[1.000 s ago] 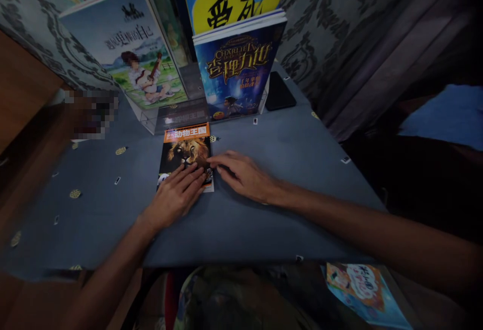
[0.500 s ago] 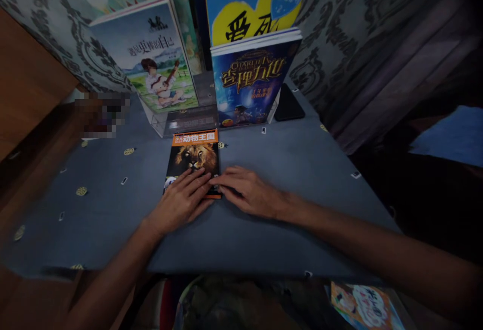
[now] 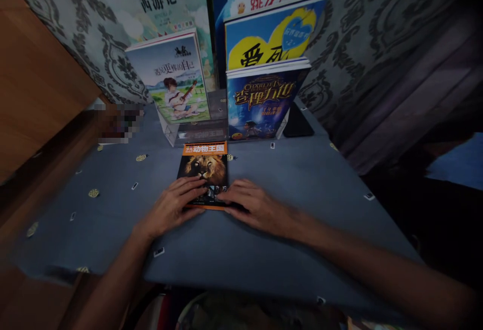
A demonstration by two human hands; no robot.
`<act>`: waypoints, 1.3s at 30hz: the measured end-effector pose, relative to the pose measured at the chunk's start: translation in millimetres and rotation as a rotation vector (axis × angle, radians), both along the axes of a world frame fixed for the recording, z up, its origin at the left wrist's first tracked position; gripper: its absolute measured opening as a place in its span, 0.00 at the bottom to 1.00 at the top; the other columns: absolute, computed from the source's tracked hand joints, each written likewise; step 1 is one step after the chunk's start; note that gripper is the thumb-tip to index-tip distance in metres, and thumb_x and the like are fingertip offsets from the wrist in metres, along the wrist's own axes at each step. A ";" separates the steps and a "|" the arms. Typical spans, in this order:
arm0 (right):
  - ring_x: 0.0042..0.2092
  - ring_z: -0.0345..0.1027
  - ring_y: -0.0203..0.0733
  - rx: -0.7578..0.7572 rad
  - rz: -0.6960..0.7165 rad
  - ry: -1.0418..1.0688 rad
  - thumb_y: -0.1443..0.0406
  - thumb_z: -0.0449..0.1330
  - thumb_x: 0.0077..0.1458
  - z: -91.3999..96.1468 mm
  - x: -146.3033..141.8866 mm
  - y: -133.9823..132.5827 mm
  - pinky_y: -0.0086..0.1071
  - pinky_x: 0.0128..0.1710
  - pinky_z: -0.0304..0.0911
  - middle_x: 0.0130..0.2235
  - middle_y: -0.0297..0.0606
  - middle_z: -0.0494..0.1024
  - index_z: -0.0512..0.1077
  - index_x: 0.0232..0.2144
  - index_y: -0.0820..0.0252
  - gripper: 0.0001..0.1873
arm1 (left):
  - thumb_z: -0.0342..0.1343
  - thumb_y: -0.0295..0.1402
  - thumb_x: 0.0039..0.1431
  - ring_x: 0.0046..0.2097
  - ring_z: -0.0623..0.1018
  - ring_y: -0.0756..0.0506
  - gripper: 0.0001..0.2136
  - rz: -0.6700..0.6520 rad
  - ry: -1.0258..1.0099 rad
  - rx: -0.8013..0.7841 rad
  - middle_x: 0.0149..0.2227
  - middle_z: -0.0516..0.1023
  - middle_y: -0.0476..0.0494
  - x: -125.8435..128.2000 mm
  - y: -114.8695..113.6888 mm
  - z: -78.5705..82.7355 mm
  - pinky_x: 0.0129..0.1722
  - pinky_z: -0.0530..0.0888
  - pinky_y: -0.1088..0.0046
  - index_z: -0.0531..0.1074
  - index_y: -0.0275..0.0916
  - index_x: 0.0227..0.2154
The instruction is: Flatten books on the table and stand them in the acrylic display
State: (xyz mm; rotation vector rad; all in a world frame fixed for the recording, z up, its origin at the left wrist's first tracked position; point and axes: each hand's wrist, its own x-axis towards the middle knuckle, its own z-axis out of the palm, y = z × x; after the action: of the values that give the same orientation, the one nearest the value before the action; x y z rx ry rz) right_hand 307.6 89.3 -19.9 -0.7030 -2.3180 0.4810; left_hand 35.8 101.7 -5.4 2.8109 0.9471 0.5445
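Note:
A small book with a lion on its black cover and an orange title band lies face up on the table. Over its lower left corner rests my left hand, with the fingers on the cover and the thumb along the bottom edge. My right hand grips the lower right corner, fingertips on the cover and thumb below them. What lies under either palm is hidden.
Behind the book, a clear stand holds a book with a guitar player. Beside it stands a dark blue book, with taller books behind. A flat black object lies to the right on the patterned grey tablecloth.
My left hand has slid left and down off the cover's middle, baring the lion and small pictures. My right hand stays at the lower right corner. The view has tilted up.

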 end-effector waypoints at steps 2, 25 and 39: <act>0.43 0.73 0.44 0.005 0.006 0.006 0.67 0.58 0.65 -0.2 -0.2 0.4 0.40 0.46 0.71 0.40 0.41 0.81 0.75 0.48 0.59 0.11 | 0.58 0.40 0.65 0.63 0.72 0.40 0.19 0.003 -0.028 -0.045 0.59 0.76 0.38 -5.6 0.9 0.0 0.60 0.73 0.53 0.72 0.43 0.57; 0.58 0.67 0.53 0.045 -0.197 -0.100 0.64 0.60 0.62 -10.3 -2.1 1.8 0.54 0.57 0.67 0.57 0.49 0.73 0.73 0.53 0.58 0.17 | 0.64 0.41 0.54 0.48 0.79 0.39 0.18 0.598 -0.756 -0.506 0.45 0.81 0.40 -3.7 36.7 -10.3 0.49 0.74 0.63 0.77 0.41 0.47; 0.63 0.64 0.52 -0.178 -0.324 0.041 0.63 0.60 0.59 -24.5 0.0 14.5 0.49 0.60 0.65 0.64 0.48 0.65 0.65 0.62 0.55 0.29 | 0.71 0.29 0.43 0.34 0.83 0.45 0.18 0.534 -1.304 -1.226 0.35 0.84 0.43 2.9 49.1 -5.1 0.37 0.78 0.71 0.76 0.35 0.40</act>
State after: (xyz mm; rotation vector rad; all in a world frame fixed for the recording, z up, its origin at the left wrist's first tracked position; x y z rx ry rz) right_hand 307.7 103.8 -44.4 -1.1212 -2.0860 0.5488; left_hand 38.7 150.8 -10.5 0.7839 1.0399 1.0814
